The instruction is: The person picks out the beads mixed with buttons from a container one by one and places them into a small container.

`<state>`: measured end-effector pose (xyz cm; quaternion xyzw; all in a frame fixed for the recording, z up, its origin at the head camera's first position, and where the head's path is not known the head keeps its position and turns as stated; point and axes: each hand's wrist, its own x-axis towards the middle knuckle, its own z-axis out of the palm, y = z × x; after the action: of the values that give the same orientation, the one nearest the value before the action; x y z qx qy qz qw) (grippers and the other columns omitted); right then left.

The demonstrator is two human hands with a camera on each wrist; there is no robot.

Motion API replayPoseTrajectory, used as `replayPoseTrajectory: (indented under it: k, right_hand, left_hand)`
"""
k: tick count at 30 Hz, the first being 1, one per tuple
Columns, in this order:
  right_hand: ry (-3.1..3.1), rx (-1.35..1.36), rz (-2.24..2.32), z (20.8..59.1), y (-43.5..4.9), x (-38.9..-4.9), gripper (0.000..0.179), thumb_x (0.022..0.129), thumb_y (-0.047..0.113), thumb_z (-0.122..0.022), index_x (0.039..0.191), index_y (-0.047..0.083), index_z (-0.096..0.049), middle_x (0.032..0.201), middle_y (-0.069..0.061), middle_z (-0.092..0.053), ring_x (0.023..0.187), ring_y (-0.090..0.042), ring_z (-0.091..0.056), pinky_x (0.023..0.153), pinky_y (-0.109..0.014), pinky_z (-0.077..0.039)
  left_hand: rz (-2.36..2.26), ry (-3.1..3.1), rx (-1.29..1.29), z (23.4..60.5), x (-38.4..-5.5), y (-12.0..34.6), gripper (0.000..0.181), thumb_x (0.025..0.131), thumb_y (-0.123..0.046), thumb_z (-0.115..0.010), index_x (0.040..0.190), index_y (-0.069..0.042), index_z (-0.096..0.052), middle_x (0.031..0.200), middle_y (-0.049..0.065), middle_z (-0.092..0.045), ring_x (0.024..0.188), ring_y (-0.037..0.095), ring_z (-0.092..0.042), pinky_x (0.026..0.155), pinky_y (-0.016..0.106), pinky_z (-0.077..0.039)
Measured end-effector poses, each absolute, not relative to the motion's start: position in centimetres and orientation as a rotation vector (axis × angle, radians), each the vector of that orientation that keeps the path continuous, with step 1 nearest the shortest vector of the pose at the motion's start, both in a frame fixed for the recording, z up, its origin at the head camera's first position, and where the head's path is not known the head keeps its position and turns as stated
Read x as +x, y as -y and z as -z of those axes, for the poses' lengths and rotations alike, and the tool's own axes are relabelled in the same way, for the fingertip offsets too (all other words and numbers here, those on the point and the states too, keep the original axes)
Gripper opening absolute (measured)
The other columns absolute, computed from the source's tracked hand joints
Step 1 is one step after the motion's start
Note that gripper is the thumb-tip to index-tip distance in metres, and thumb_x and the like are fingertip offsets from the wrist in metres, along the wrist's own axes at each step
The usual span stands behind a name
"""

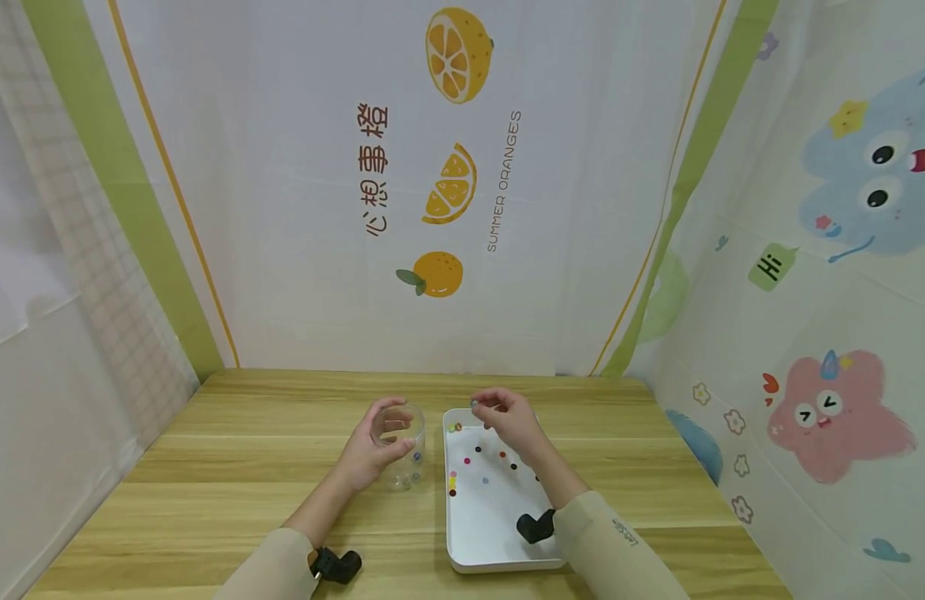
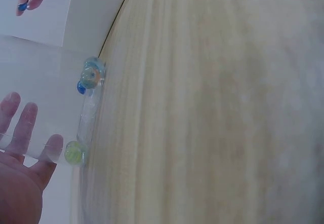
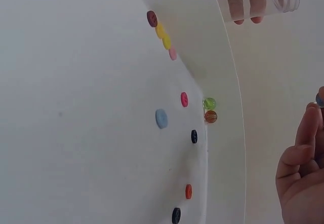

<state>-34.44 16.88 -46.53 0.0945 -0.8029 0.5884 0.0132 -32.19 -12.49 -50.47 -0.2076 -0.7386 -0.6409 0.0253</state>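
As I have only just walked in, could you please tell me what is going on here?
A person's left hand holds a clear jar, with a few marbles at its bottom, to the left of a white tray. Their right hand pinches a blue marble near the tray's far end. In the tray, a green marble and an orange-brown marble lie near a far corner, with buttons of several colours scattered about.

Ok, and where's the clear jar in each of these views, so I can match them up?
Head: the clear jar is below and left of centre, in the left hand.
Left wrist: clear jar at the left edge, marbles near its base.
Right wrist: clear jar at the top, right of centre, cut off.
Shared landmark: the white tray.
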Motion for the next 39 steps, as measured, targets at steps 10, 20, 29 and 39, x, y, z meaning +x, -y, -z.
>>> replayPoseTrajectory:
  k: [10, 20, 29, 39]
  right_hand:
    - [2.449, 0.324, -1.857, 46.3, -16.7, -34.5, 0.022, 0.101, 0.022, -0.078, 0.121, 0.012, -0.078, 0.107, -0.002, -0.072, 0.085, -0.018, -0.064, 0.075, -0.029, -0.054]
    - [2.407, 0.349, -1.897, 45.3, -16.1, -34.3, 0.030, 0.102, 0.019, -0.076, 0.127, 0.004, -0.075, 0.110, -0.003, -0.072, 0.082, -0.017, -0.064, 0.076, -0.029, -0.056]
    - [2.372, 0.390, -1.949, 44.6, -15.5, -34.0, 0.031, 0.102, 0.019, -0.076, 0.129, 0.004, -0.074, 0.111, -0.002, -0.070, 0.082, -0.017, -0.063, 0.072, -0.025, -0.054]
    - [2.351, 0.438, -1.983, 44.0, -14.6, -33.8, 0.030, 0.102, 0.016, -0.075, 0.129, 0.003, -0.074, 0.110, 0.001, -0.069, 0.080, -0.015, -0.062, 0.070, -0.022, -0.051]
  left_hand:
    - [1.965, 2.301, -0.630, 50.4, -32.0, 12.5, 0.072, 0.094, -0.010, -0.078, 0.157, -0.003, -0.043, 0.144, 0.032, -0.061, 0.136, 0.046, -0.059, 0.112, 0.052, -0.048]
    - [1.977, 2.299, -0.626, 50.8, -32.3, 12.5, 0.073, 0.094, -0.009, -0.079, 0.158, -0.006, -0.043, 0.144, 0.029, -0.062, 0.135, 0.044, -0.060, 0.116, 0.061, -0.046]
    - [1.970, 2.293, -0.637, 50.8, -32.4, 12.5, 0.072, 0.094, -0.009, -0.079, 0.156, -0.007, -0.044, 0.143, 0.030, -0.062, 0.135, 0.043, -0.060, 0.116, 0.065, -0.046]
    - [1.967, 2.296, -0.640, 50.7, -32.3, 12.5, 0.072, 0.094, -0.010, -0.078, 0.157, -0.006, -0.043, 0.144, 0.028, -0.063, 0.135, 0.043, -0.060, 0.115, 0.063, -0.047]
